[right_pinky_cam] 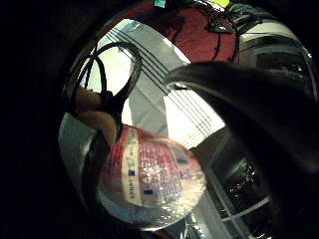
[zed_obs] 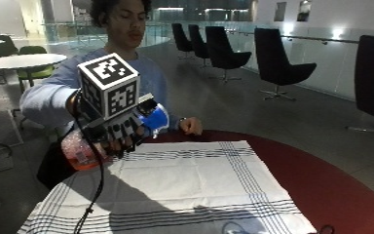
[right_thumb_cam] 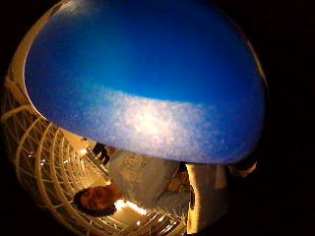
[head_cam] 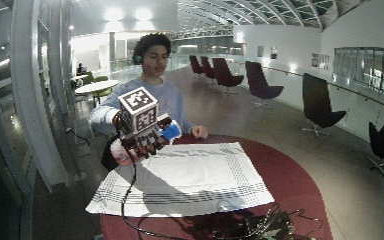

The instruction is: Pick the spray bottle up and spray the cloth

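1. Outside view: right hand (zed_obs: 119,131) raised above the table's (zed_obs: 343,190) near-left edge, fingers curled round the bottle (zed_obs: 99,141). Bottle tilted: blue head (zed_obs: 155,118) up and toward the table's middle, pink body down and out past the edge. Long axis running roughly along the forearm line, not upright. Cloth (zed_obs: 187,180) flat on the table, below the hand and stretching away from it toward the far-right edge. Nozzle direction hard to read; judged aimed across the cloth rather than straight down. Bare hand (zed_obs: 190,126) resting at the table's far edge, just off the cloth, well clear of the bottle.

2. Wide outside view: same pose. Hand (head_cam: 142,137) with bottle (head_cam: 129,147) held clear above the cloth's (head_cam: 192,175) left edge, not touching it. Forearm level, elbow out from the body.

3. Little-finger palm view: bottle body (right_pinky_cam: 149,179) with printed label close under the palm, a gloved finger (right_pinky_cam: 249,99) wrapped across. Striped cloth (right_pinky_cam: 149,84) beyond, red table (right_pinky_cam: 199,35) past its edge.

4. Thumb palm view: blue head (right_thumb_cam: 142,83) filling most of the view, tight against the palm. Trigger not visible; finger on trigger cannot tell.

5. Judgement: pickup done; spray turns on tipping the nozzle down toward the cloth.
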